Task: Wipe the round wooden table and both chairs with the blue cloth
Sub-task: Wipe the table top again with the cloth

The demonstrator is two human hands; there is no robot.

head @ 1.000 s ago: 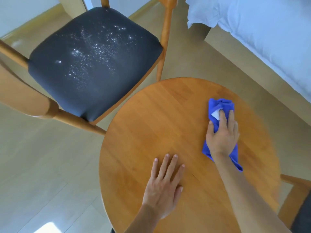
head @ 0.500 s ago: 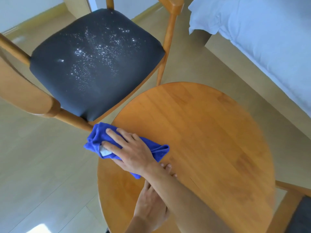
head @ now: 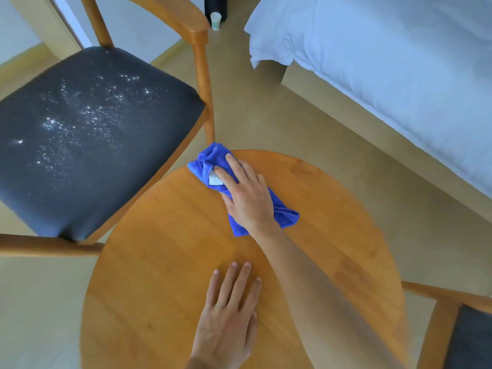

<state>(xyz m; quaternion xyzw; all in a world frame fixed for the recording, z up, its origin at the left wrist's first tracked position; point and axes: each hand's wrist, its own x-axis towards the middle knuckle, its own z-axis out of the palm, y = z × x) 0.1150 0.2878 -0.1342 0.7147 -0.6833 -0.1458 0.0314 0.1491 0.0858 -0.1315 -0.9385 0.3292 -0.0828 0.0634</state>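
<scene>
The round wooden table (head: pixel 165 262) fills the lower middle of the view. My right hand (head: pixel 247 198) presses the crumpled blue cloth (head: pixel 210 161) flat on the table's far edge, fingers spread over it; the cloth has a white tag. My left hand (head: pixel 229 312) lies flat, fingers apart, on the near part of the tabletop, holding nothing. One wooden chair with a dark seat (head: pixel 87 134), speckled with white dust, stands at the left. A second chair (head: pixel 452 328) shows only its corner at the bottom right.
A bed with white bedding (head: pixel 386 62) runs along the right. A small cup (head: pixel 215 21) and a dark object stand on the floor at the top. The first chair's armrest and leg (head: pixel 202 83) rise just beyond the cloth. Pale wooden floor surrounds the table.
My right hand swept the cloth from the right side of the table across to the left edge, then up to the far edge. My left hand stayed flat on the table.
</scene>
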